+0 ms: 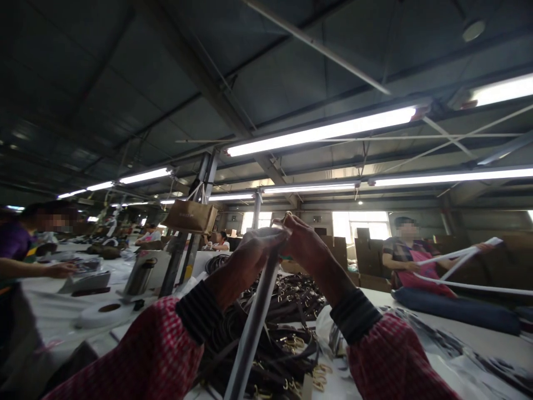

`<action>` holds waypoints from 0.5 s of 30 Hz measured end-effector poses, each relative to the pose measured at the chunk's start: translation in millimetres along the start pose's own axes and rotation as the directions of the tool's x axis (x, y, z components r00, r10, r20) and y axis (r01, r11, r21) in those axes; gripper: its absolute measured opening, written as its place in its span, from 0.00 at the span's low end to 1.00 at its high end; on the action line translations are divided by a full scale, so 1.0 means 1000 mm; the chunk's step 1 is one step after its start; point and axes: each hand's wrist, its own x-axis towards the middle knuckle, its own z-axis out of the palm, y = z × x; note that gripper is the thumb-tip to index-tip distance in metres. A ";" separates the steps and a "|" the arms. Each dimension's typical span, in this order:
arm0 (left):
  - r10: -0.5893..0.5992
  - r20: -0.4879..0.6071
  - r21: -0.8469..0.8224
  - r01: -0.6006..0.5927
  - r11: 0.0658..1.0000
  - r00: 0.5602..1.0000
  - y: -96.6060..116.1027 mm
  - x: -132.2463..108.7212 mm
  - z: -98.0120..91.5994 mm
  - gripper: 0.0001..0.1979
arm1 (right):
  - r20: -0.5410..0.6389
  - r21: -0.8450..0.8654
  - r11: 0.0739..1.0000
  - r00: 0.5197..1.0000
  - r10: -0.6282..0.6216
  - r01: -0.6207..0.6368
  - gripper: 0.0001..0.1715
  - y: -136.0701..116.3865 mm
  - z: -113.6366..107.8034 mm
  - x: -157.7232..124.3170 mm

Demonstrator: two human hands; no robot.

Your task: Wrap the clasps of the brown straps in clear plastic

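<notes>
Raised in front of me, my left hand (256, 253) is closed round the upper part of a long dark strap (255, 322), which hangs down toward the table. The strap has a glossy look. At its top end my right hand (306, 241) pinches it, close against my left fingers. A small gold-coloured metal piece (288, 214) shows at the fingertips; its exact kind is too small to tell. Below both hands lies a heap of dark straps (287, 305) with gold-coloured metal clips (293, 343).
A roll of white material (104, 314) and a metal flask (141, 276) stand on the left of the white table (420, 328). A paper bag (190, 216) hangs on a post. Co-workers are at both sides; the one at right handles white strips (462, 258) beside a dark blue roll (453, 311).
</notes>
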 end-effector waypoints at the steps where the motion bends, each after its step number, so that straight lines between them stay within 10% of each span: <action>1: 0.010 -0.003 0.006 -0.010 1.000 1.000 -0.002 -0.001 -0.001 0.10 | -0.027 0.028 1.000 1.000 0.002 -0.001 0.19 0.006 0.001 -0.006; 10: 0.120 -0.198 0.138 -0.093 0.986 0.973 -0.032 -0.014 -0.012 0.16 | -0.177 0.212 0.949 0.946 0.273 -0.234 0.31 0.099 0.035 -0.089; 15: -0.005 -0.192 0.318 0.067 0.946 0.981 -0.040 -0.044 -0.045 0.19 | -0.281 -0.050 0.909 0.879 0.385 -0.414 0.34 0.105 0.011 -0.121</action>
